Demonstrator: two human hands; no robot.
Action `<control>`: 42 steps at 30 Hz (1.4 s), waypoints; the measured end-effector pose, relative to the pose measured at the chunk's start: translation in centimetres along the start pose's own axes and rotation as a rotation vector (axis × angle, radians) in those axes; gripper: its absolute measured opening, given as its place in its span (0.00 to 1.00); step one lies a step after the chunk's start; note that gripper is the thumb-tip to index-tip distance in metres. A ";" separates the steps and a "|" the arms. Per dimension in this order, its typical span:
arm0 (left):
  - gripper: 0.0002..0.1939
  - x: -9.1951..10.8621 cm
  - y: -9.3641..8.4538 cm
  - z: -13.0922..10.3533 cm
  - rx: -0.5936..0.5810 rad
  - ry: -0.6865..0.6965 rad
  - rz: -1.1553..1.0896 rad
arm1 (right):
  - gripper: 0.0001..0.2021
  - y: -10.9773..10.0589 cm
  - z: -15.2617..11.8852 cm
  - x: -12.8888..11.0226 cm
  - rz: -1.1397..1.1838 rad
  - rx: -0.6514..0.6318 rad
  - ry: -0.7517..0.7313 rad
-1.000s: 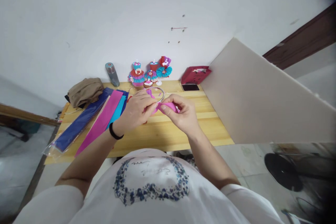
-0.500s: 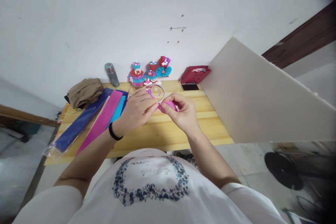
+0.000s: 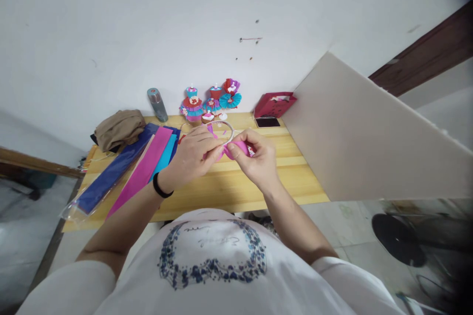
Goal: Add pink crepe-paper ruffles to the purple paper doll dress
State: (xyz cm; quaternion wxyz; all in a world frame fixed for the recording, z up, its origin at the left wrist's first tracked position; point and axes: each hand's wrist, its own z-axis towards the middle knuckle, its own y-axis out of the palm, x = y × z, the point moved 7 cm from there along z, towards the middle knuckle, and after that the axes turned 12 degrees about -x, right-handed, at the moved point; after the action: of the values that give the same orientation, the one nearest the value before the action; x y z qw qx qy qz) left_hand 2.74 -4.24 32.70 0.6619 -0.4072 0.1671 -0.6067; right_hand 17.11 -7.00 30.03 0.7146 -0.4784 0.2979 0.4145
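A pale round hoop [image 3: 232, 131] is held up above the table between my two hands. My left hand [image 3: 192, 156], with a black band at the wrist, is closed in a pinch on the hoop's lower edge; its fingertips partly cover the rim. Close beside it, my right hand [image 3: 258, 158] pinches a bright pink strip [image 3: 240, 147], crepe paper by its look, against the same part of the hoop. Some pink material also shows by the left fingertips. How the strip sits around the rim is hidden by the fingers.
On the wooden table [image 3: 295, 172], blue, pink [image 3: 142, 170] and light-blue sheets lie left, near brown cloth [image 3: 120, 129] and a flask [image 3: 157, 105]. Small paper dresses [image 3: 192, 108] stand at the back. A red bag [image 3: 271, 106], a phone [image 3: 267, 122] and a white board [image 3: 365, 142] are right.
Both hands keep their pinch at the hoop's lower edge. The hoop has tilted and shifted very slightly, and the fingers have moved a little on the pink strip.
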 end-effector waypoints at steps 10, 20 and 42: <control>0.12 -0.3 0.1 -0.1 -0.006 -0.058 -0.055 | 0.10 0.0 -0.3 0.1 0.020 0.023 -0.004; 0.15 0.0 0.4 0.2 -0.064 -0.015 -0.072 | 0.10 0.1 -0.3 0.1 0.016 0.052 0.004; 0.19 -3.0 2.9 -0.6 -0.347 -0.298 -0.690 | 0.22 3.9 0.2 3.7 0.856 -0.123 0.337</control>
State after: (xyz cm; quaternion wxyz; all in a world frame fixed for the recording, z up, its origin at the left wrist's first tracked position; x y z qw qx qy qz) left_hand 3.60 -1.77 29.39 0.3580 -0.6282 0.0228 -0.6904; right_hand 15.42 -4.94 25.34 0.3912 -0.4143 0.5555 0.6056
